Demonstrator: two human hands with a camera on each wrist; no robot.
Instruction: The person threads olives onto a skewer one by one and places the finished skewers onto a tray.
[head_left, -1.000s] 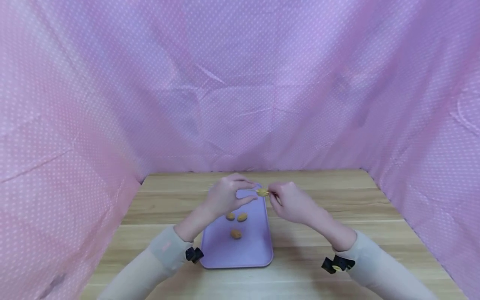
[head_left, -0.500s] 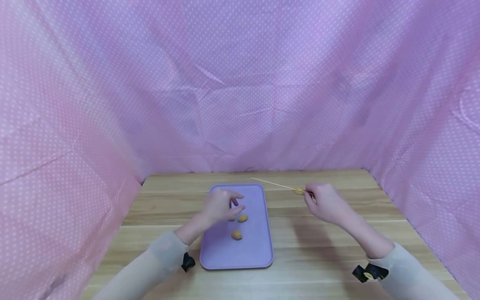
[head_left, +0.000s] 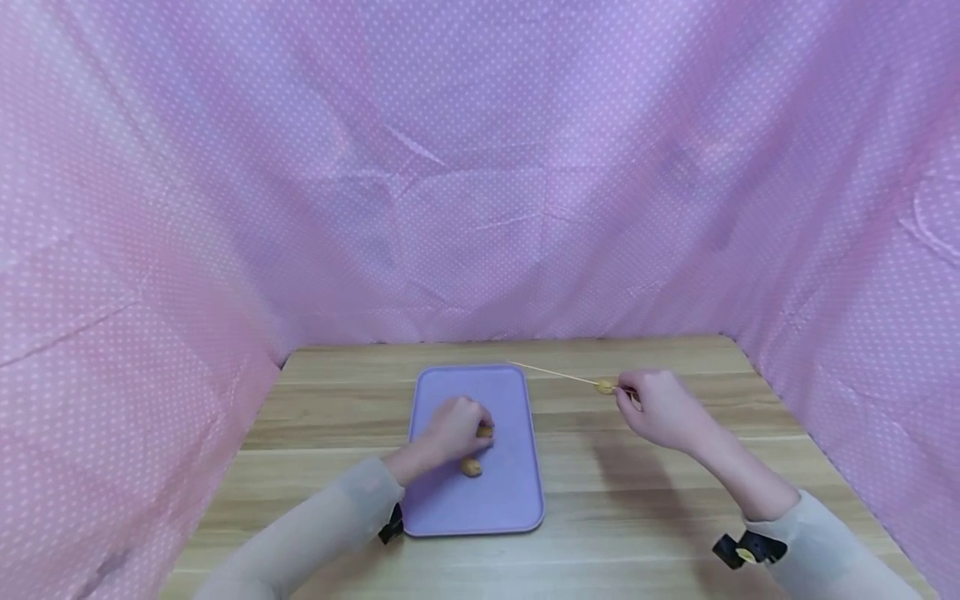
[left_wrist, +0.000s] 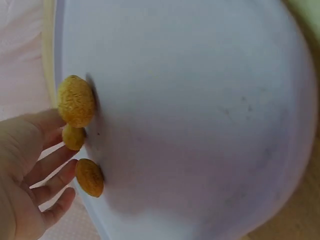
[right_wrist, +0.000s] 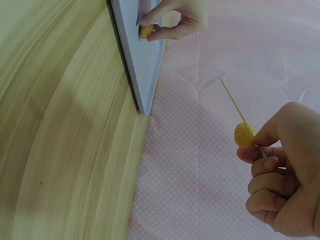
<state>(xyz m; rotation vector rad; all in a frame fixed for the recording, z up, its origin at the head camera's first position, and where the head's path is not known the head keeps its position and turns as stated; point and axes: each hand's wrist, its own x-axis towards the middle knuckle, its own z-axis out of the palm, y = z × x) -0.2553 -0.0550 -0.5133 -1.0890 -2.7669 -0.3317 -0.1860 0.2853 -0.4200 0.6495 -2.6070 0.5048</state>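
My left hand (head_left: 456,429) reaches down to the lilac tray (head_left: 480,521), its thumb and finger pinching a wrinkled yellow-brown dried fruit (right_wrist: 146,31). Nearer the tray's front lies another dried fruit (head_left: 471,467). A third dried fruit (left_wrist: 90,178) sits beside the left fingers in the left wrist view; the hand hides it in the head view. Right of the tray, raised above the table, my right hand (head_left: 663,408) grips a thin wooden skewer (right_wrist: 233,101). One dried fruit (right_wrist: 245,135) is threaded on the skewer, close to the fingertips, and the skewer's long bare end points left.
The tray lies on a wood-grain table (head_left: 600,517), left of its middle. Pink dotted cloth (head_left: 480,208) hangs around the back and sides. A small black camera (head_left: 750,550) is strapped at the right wrist.
The right hand has moved right with the skewer and its fruit, away from the left hand. The left hand has left the skewer, come down to the tray and pinched a dried fruit.
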